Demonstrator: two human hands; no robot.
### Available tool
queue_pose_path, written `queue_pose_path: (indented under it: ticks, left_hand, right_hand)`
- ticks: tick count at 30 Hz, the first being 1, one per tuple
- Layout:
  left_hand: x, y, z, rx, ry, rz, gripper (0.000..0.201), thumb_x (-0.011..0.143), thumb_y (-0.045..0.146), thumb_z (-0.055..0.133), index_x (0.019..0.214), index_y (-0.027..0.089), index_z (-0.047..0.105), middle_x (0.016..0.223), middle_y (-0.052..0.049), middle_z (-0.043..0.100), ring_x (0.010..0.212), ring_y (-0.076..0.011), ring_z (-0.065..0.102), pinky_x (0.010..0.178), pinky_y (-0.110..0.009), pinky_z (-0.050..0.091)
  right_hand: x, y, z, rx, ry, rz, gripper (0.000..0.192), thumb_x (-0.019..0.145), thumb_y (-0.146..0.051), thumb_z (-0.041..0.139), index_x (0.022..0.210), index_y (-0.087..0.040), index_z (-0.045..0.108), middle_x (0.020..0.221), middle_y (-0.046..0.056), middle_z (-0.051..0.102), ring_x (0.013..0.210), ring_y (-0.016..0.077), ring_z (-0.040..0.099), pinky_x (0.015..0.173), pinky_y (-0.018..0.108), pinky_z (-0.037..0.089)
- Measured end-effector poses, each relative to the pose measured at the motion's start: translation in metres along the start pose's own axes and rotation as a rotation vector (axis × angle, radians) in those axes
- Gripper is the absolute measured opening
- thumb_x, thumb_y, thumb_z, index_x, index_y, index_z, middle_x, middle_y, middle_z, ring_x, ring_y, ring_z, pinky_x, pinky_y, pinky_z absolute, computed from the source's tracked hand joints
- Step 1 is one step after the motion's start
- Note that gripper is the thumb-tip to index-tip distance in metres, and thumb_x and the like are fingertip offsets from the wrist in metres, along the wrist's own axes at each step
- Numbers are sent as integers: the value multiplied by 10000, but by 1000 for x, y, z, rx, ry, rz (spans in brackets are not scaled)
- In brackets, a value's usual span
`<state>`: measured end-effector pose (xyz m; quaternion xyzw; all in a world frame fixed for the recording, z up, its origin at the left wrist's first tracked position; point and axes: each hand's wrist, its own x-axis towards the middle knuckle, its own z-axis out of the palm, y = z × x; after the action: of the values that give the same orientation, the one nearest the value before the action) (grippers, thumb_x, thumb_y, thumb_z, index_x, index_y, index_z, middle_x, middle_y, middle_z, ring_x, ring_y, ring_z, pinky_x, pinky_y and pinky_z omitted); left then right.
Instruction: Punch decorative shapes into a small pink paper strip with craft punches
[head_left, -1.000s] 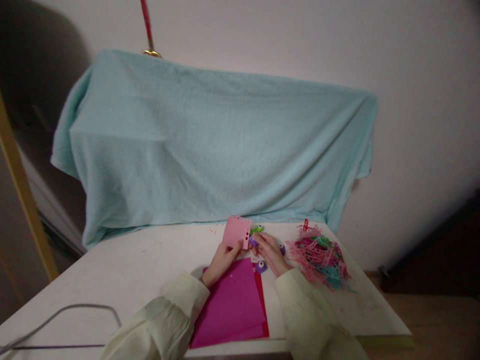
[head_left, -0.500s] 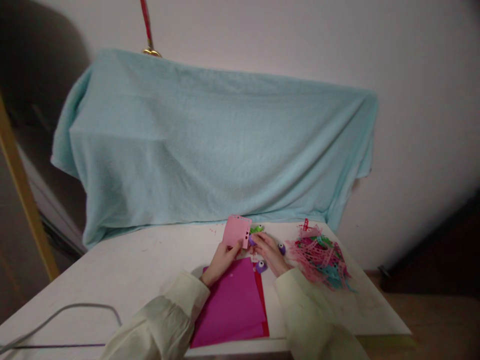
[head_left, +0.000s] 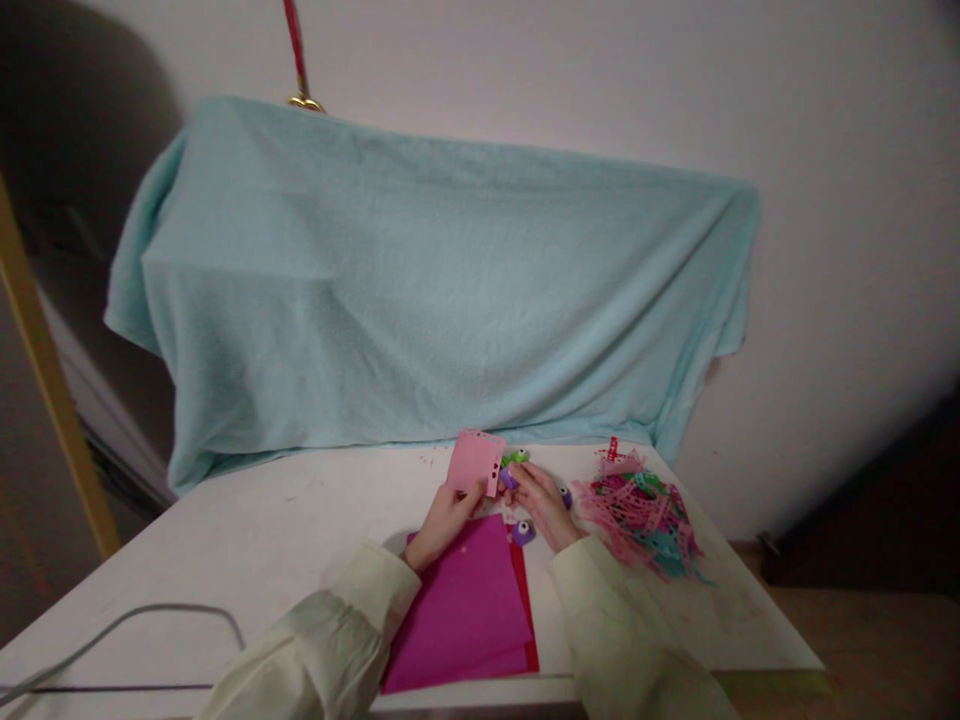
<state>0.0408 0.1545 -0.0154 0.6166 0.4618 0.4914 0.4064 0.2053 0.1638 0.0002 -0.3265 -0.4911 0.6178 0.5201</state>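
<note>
While the left hand (head_left: 444,520) pinches a pink card (head_left: 474,461) upright above the surface (head_left: 247,530), holes already dot its right edge. Right hand (head_left: 541,505), at 3 o'clock, grips a purple punch (head_left: 508,479) on that edge; most of the card seems unpunched. Magenta sheets (head_left: 465,610) at 6 o'clock appear uncut; scrap heap (head_left: 643,512) farther right.
</note>
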Motion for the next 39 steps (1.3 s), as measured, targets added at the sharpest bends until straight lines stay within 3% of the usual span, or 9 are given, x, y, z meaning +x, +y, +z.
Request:
queue_pose_path:
  ticks: [17, 24, 39]
  left_hand:
    - [1, -7, 0, -1, -50, 1, 486, 811, 536, 456, 810, 82, 629, 685, -55, 616, 577, -142, 495, 524, -223, 367]
    - [-1, -4, -1, -18, -58, 1, 462, 819, 514, 462, 825, 85, 633, 709, -52, 629, 621, -155, 522, 574, -240, 401]
    - [-1, -10, -3, -55, -42, 22, 386, 826, 453, 481, 803, 92, 615, 691, -38, 596, 629, -147, 482, 607, -252, 383]
  right_hand:
    - [3, 9, -3, -44, -93, 48, 252, 782, -399, 609, 831, -156, 567, 710, 9, 583, 517, 98, 532, 497, 222, 406]
    - [-1, 10, -1, -143, -177, 107, 279, 780, -430, 604, 851, -161, 581, 645, -6, 557, 484, 84, 488, 461, 198, 340]
    - [2, 13, -2, -253, -197, 39, 341, 759, -460, 610, 935, -168, 600, 603, -27, 532, 437, 76, 423, 429, 197, 317]
